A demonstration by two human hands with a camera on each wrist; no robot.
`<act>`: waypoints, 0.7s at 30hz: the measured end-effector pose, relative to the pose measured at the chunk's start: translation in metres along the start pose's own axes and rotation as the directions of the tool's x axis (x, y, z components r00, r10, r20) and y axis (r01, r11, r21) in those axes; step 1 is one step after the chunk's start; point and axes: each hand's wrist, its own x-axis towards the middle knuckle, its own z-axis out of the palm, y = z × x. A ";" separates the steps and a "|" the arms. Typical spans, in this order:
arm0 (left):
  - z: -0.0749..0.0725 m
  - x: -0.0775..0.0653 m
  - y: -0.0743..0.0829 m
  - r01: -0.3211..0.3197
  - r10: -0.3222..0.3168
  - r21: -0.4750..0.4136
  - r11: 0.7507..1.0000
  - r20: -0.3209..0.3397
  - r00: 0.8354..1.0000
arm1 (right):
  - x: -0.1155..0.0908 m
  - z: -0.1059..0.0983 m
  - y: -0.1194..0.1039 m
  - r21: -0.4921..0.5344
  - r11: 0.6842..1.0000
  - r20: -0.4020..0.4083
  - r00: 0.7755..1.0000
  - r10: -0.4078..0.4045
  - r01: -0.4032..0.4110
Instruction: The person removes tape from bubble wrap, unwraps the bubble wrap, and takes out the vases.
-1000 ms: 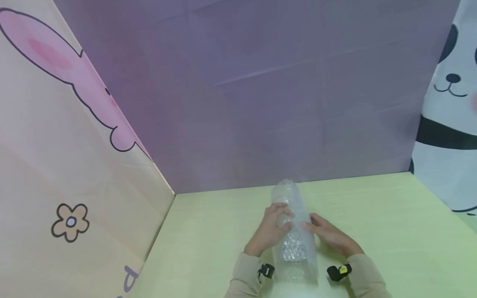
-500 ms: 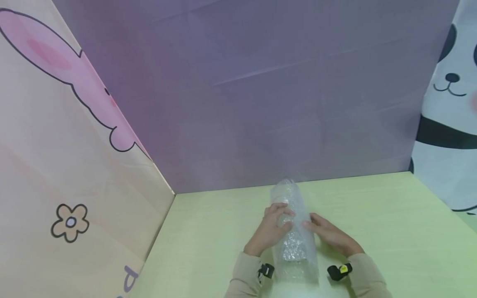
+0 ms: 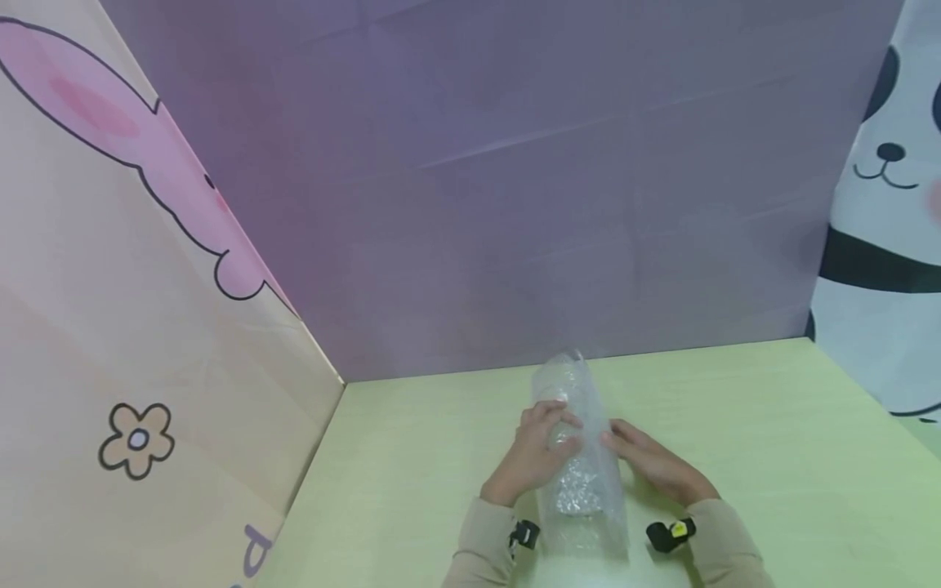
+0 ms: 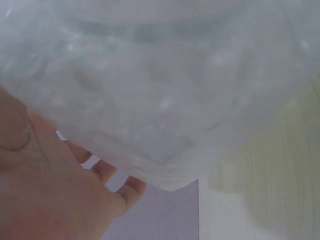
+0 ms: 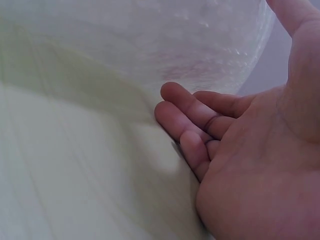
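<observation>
A long bundle of clear bubble wrap (image 3: pixel 577 494) lies on the table, pointing away from me, and its layers blur whatever is inside. Over its left side my left hand (image 3: pixel 532 453) grips it, with fingers bent across the top and the thumb nearer me. On the right side my right hand (image 3: pixel 656 465) touches the wrap. In the right wrist view that hand's fingers (image 5: pixel 182 112) rest loosely at the table by the bundle's lower edge, the thumb raised along the wrap. The left wrist view shows the cloudy wrap (image 4: pixel 150 105) filling most of it.
The pale green-yellow table (image 3: pixel 412 457) meets a purple-grey back panel (image 3: pixel 485 212), close to the bundle's far end. A printed panel with a rabbit (image 3: pixel 140 441) stands at left, and one with a panda (image 3: pixel 875 327) at right.
The far end of the wrap has a small flap standing slightly higher. Both hands stay nearly where they were; the right thumb has shifted slightly right.
</observation>
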 end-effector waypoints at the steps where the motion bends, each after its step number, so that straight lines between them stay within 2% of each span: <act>1: 0.000 0.000 0.000 -0.001 0.001 0.003 1.000 0.001 1.000 | 0.000 0.000 0.001 0.002 1.000 0.002 1.000 -0.002 0.002; 12: 0.000 0.000 0.004 0.012 -0.012 0.067 0.998 0.003 1.000 | -0.002 -0.005 0.005 -0.005 0.997 0.020 0.997 -0.071 0.071; 21: 0.003 0.001 0.001 -0.015 0.015 0.089 0.996 0.005 1.000 | -0.004 -0.009 0.006 -0.040 0.997 -0.004 0.998 -0.062 0.061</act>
